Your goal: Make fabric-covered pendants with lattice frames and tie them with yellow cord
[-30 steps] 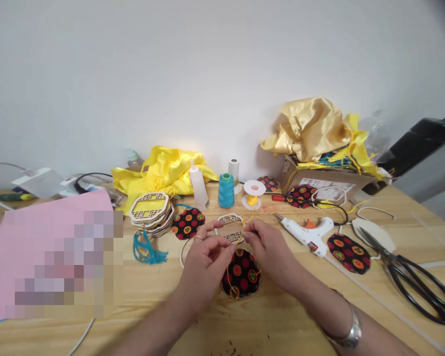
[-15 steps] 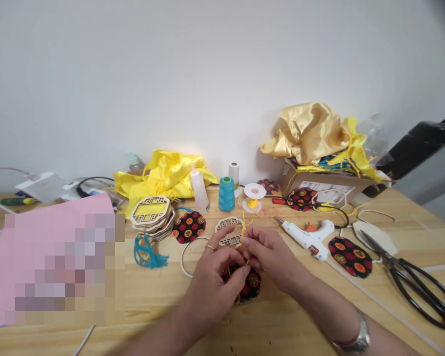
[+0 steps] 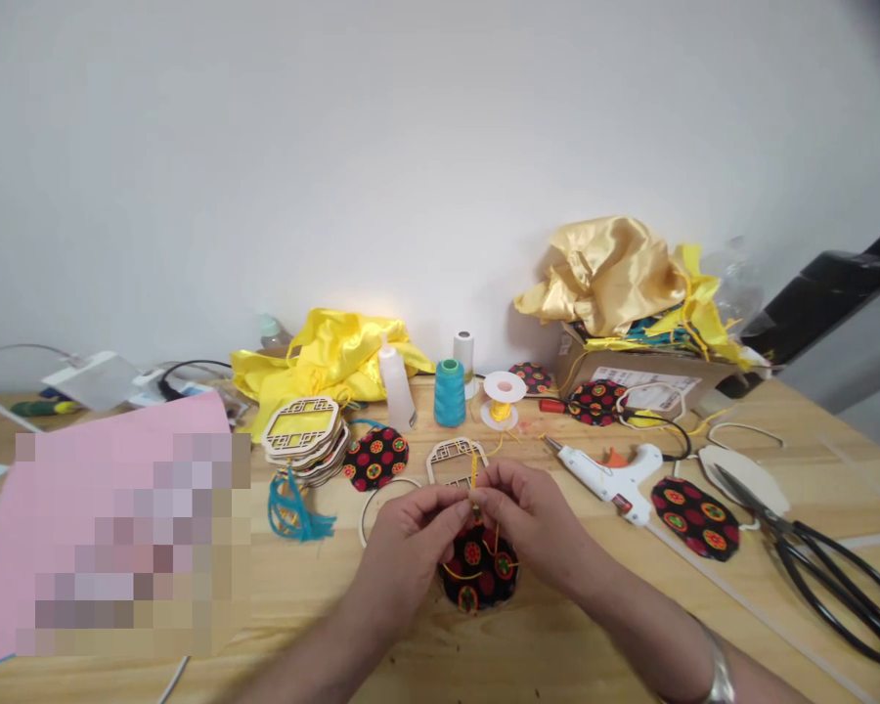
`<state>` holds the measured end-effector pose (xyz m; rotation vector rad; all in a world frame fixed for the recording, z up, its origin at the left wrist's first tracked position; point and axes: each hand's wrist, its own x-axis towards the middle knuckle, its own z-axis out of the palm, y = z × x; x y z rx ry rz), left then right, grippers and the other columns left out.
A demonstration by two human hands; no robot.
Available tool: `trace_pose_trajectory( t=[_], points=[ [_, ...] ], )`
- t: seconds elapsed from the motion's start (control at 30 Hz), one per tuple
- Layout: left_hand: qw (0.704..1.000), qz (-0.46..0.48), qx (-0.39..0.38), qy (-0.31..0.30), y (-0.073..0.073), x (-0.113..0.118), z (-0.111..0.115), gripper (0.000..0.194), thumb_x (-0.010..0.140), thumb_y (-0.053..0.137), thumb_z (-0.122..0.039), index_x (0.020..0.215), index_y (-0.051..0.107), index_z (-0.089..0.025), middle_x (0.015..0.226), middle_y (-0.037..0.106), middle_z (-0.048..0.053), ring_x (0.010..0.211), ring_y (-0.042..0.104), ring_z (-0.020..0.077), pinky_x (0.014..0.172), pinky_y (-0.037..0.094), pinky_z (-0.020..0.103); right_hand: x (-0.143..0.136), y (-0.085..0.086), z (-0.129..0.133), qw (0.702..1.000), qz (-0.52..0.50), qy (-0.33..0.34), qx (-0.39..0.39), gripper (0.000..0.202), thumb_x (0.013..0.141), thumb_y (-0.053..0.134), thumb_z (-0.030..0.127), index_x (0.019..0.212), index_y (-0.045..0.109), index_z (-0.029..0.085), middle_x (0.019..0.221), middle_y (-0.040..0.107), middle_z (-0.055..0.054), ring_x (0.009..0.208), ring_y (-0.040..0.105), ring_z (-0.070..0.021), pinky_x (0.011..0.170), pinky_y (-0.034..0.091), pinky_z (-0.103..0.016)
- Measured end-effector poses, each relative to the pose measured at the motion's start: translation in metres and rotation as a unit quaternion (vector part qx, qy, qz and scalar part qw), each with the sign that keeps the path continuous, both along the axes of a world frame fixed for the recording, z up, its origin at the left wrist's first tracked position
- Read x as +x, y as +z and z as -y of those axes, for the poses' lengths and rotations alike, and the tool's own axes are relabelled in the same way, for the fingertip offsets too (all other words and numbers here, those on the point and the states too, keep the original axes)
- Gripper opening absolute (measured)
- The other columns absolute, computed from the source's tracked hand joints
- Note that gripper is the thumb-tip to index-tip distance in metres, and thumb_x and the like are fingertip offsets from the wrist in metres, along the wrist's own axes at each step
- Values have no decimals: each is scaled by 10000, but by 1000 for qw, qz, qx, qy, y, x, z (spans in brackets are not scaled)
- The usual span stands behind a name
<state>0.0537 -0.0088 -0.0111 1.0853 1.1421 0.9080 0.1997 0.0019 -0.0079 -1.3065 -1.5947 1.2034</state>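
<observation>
My left hand [image 3: 415,541] and my right hand [image 3: 535,523] meet at the fingertips, both pinching a yellow cord [image 3: 474,469]. A loop of the cord stands up above the fingers, and loose ends hang below. Under my hands lies a black fabric piece [image 3: 476,577] with red and orange flower patterns; its upper part is partly hidden by my fingers. Just beyond my fingertips lies a cut-out wooden lattice frame [image 3: 451,460]. A thin pale ring [image 3: 367,513] rests beside my left hand, partly covered by it.
Thread spools [image 3: 450,394], a yellow cord reel [image 3: 504,399] and a glue bottle [image 3: 397,384] stand behind. Stacked lattice frames [image 3: 302,430] and blue tassels [image 3: 297,513] lie left. A glue gun [image 3: 612,476] and large scissors [image 3: 814,557] lie right; a cloth-filled box [image 3: 631,376] stands behind.
My fingertips have come together on the cord, and its knot area now sits between them. The left fingers have lowered, uncovering more of the patterned fabric piece. The view has shifted slightly.
</observation>
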Motion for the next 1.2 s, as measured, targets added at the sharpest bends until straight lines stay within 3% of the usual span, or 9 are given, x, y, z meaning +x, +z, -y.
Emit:
trace_pose_trajectory(
  t=[0.47, 0.63, 0.73, 0.87, 1.0, 1.13, 1.2],
  points=[
    [997, 73, -21, 11, -7, -4, -2, 152, 710, 678, -282, 717, 699, -133, 532, 570, -23, 398, 306, 16, 385, 187, 161, 1, 4, 0, 999, -28, 18, -14, 146, 790, 508, 178, 645, 522, 172, 556, 508, 50, 516, 444, -82, 483, 330, -193],
    [996, 69, -25, 58, 0, -3, -4, 148, 695, 691, -277, 708, 705, -130, 529, 566, -27, 399, 303, 19, 380, 179, 157, 10, 10, -1, 992, 102, 36, 71, 179, 855, 455, 218, 769, 610, 192, 717, 625, 4, 666, 530, -124, 610, 374, -233],
    [991, 83, -42, 93, 2, -2, -4, 145, 657, 717, -265, 691, 703, -125, 554, 609, -11, 390, 292, 15, 370, 173, 155, 14, 13, 2, 972, 211, 17, 107, 257, 866, 461, 290, 661, 576, 186, 641, 599, -11, 603, 505, -136, 565, 338, -251],
    [986, 108, -64, 110, 4, 0, -4, 164, 632, 733, -264, 685, 691, -114, 535, 629, 0, 373, 281, 8, 359, 176, 139, 8, 17, 12, 955, 259, 20, 142, 286, 894, 422, 323, 684, 569, 197, 627, 610, -12, 565, 513, -132, 523, 301, -252],
    [974, 153, -106, 126, 4, 1, -4, 184, 600, 758, -239, 702, 670, -112, 497, 593, -23, 375, 350, 13, 373, 259, 123, -5, 10, 26, 904, 348, 84, 234, 192, 886, 424, 213, 776, 578, 182, 679, 648, -36, 565, 552, -148, 502, 292, -264],
    [967, 180, -134, 121, -1, -1, -4, 171, 638, 737, -242, 725, 646, -126, 494, 590, -32, 335, 316, -1, 350, 241, 115, -13, -6, 38, 791, 457, 140, 383, 179, 771, 463, 50, 883, 576, 133, 698, 635, -71, 548, 541, -193, 455, 272, -290],
    [967, 185, -130, 120, -3, -2, -5, 169, 646, 733, -241, 739, 643, -133, 486, 577, -39, 333, 323, -3, 342, 200, 112, -16, -8, 40, 754, 466, 175, 429, 170, 764, 467, 55, 872, 578, 124, 678, 616, -70, 539, 523, -195, 452, 292, -294]
  ],
)
